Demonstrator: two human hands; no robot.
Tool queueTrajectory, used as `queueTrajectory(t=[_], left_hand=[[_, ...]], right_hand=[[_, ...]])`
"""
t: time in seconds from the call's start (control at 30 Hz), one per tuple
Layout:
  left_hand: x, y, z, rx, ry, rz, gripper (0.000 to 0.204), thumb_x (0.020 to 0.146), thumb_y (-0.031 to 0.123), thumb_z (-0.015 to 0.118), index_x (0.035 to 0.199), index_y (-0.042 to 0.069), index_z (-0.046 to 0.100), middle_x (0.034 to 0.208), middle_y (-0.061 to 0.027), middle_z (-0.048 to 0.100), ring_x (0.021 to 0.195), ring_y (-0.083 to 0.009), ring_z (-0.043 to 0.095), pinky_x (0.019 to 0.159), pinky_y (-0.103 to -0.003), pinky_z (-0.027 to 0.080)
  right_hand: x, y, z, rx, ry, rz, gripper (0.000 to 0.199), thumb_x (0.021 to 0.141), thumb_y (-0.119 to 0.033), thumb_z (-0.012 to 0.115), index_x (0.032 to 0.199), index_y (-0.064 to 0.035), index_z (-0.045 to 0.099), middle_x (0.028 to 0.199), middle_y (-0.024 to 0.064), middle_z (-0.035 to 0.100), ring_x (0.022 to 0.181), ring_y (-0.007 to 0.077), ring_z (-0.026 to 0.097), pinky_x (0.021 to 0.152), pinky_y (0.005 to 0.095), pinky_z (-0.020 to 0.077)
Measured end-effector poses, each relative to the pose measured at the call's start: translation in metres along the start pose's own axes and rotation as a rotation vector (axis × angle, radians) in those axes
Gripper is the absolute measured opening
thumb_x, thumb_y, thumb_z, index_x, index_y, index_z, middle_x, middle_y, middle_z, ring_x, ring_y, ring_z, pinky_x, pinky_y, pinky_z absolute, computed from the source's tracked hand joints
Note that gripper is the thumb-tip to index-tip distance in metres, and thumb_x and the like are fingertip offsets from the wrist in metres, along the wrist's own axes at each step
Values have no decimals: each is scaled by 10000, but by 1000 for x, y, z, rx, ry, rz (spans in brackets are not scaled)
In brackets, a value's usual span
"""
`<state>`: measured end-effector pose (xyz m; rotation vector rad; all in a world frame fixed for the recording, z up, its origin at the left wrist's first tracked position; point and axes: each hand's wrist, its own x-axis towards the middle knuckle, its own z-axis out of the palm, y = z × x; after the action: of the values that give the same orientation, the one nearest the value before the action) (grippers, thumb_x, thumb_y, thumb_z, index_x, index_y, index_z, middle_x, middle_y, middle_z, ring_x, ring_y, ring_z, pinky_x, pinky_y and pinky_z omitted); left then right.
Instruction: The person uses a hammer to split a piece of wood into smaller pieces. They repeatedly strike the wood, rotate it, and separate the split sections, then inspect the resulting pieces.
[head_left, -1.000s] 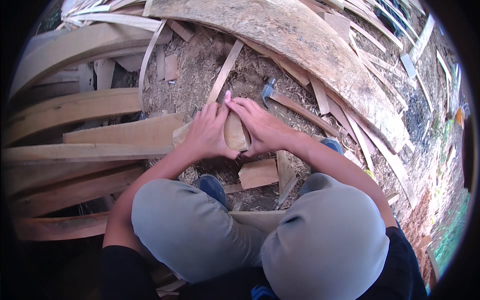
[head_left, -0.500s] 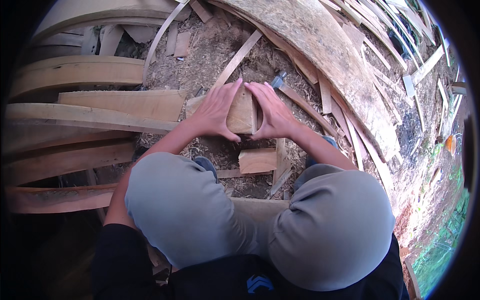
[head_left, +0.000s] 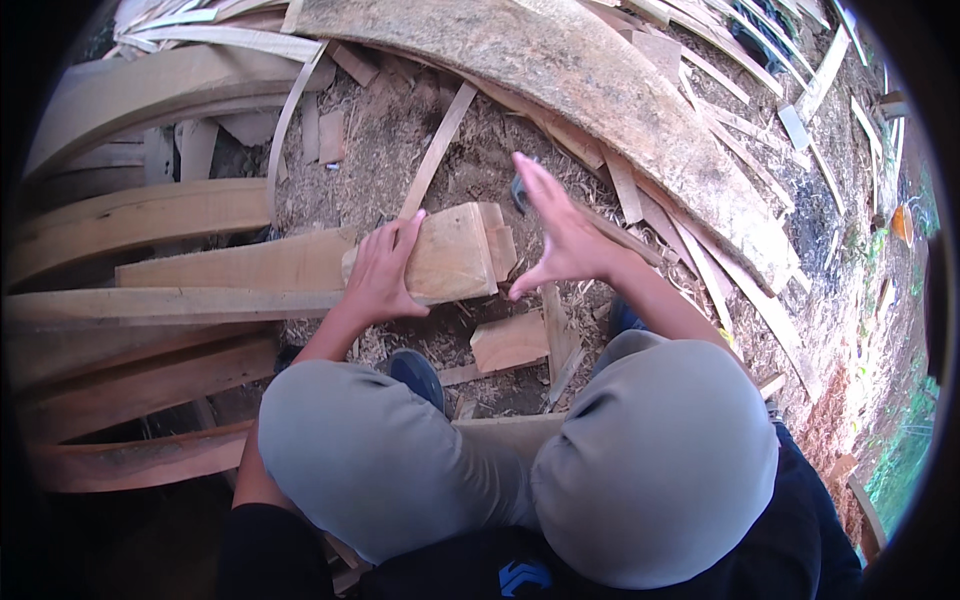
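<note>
A pale, squarish wooden block [head_left: 452,255] with a rough-sawn face lies flat on the chip-strewn ground, its left end resting against a long plank [head_left: 240,265], slightly tilted.

Tan wood block [head_left: 450,255]; grey trousers [head_left: 650,450]; pale-brown planks [head_left: 140,215]; blue shoe [head_left: 415,372].
</note>
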<state>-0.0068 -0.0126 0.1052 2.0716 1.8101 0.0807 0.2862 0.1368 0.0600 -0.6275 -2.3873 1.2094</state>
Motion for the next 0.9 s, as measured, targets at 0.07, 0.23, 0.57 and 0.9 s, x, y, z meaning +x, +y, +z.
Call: queueTrajectory(t=[0.07,0.23,0.57,0.9], left_hand=[[-9,1,-8,48,-18,-24,1440,418,332,965,1640,84,245,1422,-201,463,1326,-422,465,1128,-510,370],[-10,6,-20,87,-46,-49,1382,456,419,944,1639,137,287,1420,-186,462,1327,-397,458,1139,-505,349],[-3,11,-36,149,-81,-11,1356,458,424,934,1629,116,324,1412,-196,472,1333,-388,456,1137,-506,339],[-10,6,-21,89,-29,-21,1391,447,423,943,1634,104,291,1433,-195,458,1324,-402,458,1123,-512,349]], right_hand=[[-13,3,-20,-50,26,115,1446,607,-566,950,1664,-86,90,1661,234,182,1537,439,233,1265,538,272],[-70,34,-28,-437,58,268,1082,734,-370,893,1601,-80,313,1544,183,376,1412,398,405,1186,506,375],[-86,62,2,-540,81,379,622,828,-167,785,1395,-66,551,1235,118,583,1170,320,567,1013,427,476],[-73,68,1,-421,175,384,405,773,-96,730,1168,-54,647,1066,142,611,1081,339,601,982,440,490]])
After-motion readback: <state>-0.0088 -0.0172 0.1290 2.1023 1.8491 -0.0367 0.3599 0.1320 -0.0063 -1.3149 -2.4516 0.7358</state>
